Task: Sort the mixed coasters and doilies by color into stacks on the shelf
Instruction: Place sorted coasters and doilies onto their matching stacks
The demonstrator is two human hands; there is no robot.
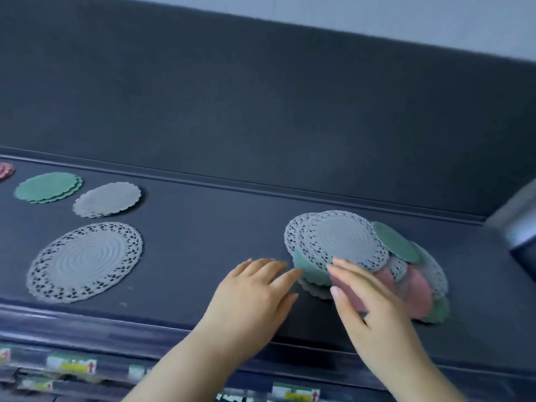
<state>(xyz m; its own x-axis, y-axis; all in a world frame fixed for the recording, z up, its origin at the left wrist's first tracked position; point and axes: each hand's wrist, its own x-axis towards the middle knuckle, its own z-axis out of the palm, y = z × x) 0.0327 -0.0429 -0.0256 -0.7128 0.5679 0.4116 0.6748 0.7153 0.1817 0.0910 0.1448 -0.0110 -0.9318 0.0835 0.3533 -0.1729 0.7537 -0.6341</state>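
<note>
Reaching hands: both stretch over the front edge of the shelf (203, 242) toward the mixed pile (417, 291).
Left hand (255, 291): palm down on the shelf, fingers straight and relaxed, holding nothing; the fingertips touch the pile's left side, beside a green coaster (310, 271).
Right hand (374, 303): fingers stretched nearly straight and laid on the pile, tips at the rim of the top doily (345, 239); the thumb is spread apart against a pink coaster (348, 285); nothing is lifted.
Mixed pile: right half of the shelf, near the front edge; a grey lace doily tops it, with green, pink and grey pieces fanned out beneath and to the right.
Sorted stacks: left end of the shelf, well apart from the pile.
Pink stack (5, 170): at the left edge, cut off by the frame.
Green stack (48, 187): just right of the pink one.
Grey scalloped stack (107, 199): just beside the green stack.
Large lace doily (85, 262): in front of the grey stack, close to the front edge.
Price labels (71, 364): blurred, along the rail under the front edge.
Metal object (519, 227): blurred, at the shelf's right end.
</note>
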